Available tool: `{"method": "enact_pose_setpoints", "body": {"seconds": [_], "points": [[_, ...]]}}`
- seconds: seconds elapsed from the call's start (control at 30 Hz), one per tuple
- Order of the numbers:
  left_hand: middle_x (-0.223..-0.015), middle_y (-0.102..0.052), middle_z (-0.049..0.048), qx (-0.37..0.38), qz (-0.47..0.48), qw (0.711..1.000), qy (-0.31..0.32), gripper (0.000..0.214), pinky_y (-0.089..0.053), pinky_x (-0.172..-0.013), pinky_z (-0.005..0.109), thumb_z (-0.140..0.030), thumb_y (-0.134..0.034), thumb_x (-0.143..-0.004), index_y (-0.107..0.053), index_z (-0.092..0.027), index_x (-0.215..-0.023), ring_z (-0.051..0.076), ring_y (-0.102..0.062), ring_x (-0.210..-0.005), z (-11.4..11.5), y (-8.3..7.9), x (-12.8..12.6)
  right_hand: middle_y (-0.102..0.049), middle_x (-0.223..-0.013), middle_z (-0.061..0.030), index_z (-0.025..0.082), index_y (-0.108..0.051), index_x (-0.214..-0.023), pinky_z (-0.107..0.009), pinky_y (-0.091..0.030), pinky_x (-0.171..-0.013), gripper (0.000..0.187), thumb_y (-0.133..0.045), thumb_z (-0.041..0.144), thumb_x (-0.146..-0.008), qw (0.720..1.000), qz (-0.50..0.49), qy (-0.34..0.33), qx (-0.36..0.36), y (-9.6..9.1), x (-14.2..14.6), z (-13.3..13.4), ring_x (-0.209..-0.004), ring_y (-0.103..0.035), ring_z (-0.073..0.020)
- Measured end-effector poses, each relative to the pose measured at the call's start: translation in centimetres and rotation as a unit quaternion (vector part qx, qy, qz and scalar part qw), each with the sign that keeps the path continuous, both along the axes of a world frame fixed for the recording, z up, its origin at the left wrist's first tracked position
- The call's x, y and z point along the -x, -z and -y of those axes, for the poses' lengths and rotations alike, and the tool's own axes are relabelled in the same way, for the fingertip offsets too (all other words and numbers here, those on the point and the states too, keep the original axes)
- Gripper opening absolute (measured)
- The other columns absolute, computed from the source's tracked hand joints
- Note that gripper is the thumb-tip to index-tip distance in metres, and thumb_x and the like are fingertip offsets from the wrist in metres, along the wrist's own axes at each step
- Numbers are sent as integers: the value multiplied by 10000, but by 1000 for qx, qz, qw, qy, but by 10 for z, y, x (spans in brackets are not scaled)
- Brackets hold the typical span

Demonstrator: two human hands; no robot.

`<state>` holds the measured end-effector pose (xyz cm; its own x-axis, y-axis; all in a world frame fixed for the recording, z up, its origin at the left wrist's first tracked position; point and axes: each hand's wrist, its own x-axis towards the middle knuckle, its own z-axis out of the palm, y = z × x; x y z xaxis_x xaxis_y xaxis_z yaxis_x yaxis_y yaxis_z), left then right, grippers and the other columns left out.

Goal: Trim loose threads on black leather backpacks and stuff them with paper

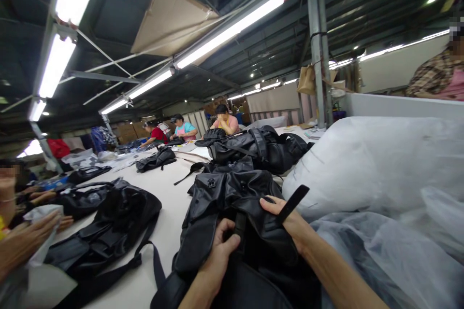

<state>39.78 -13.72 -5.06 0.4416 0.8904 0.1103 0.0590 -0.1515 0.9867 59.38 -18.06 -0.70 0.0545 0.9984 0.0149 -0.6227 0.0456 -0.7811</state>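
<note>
A black leather-look backpack (232,188) lies in front of me on the table. My left hand (223,246) is closed on a black strap (239,226) at the bag's middle, thumb and fingers pinching its edge. What looks like a dark buckle is on that strap, though its detail is hard to make out. My right hand (290,219) grips the black flap of the bag on its right side, thumb on top and the other fingers hidden beneath. A loose strap end (295,203) sticks up across the back of that hand.
More black bags (257,147) are piled just beyond. To the left lies another black bag (108,227), near a co-worker's hands (34,236) holding pale wrapping. Stuffed white plastic sacks (377,164) crowd the right. Several people sit farther along the pale table (174,193).
</note>
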Motion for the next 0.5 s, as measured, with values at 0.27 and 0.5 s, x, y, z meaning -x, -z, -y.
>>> {"method": "enact_pose_setpoints", "body": {"seconds": [0.27, 0.5], "points": [[-738, -565, -19, -67, -37, 997, -24, 205, -377, -766, 298, -385, -668, -657, -585, -231, -765, 226, -525, -814, -17, -14, 6, -673, -686, 19, 177, -604, -859, -212, -500, -583, 375, -839, 404, -674, 997, 67, -41, -14, -2, -4, 2, -609, -651, -135], [-854, -656, 14, -71, -37, 995, -62, 179, -394, -866, 345, -306, -656, -663, -635, -229, -824, 266, -574, -927, 8, -32, 26, -667, -658, 24, 165, -623, -799, -191, -514, -587, 382, -858, 436, -668, 989, 115, -72, -54, -29, -1, 18, -593, -649, -116]]}}
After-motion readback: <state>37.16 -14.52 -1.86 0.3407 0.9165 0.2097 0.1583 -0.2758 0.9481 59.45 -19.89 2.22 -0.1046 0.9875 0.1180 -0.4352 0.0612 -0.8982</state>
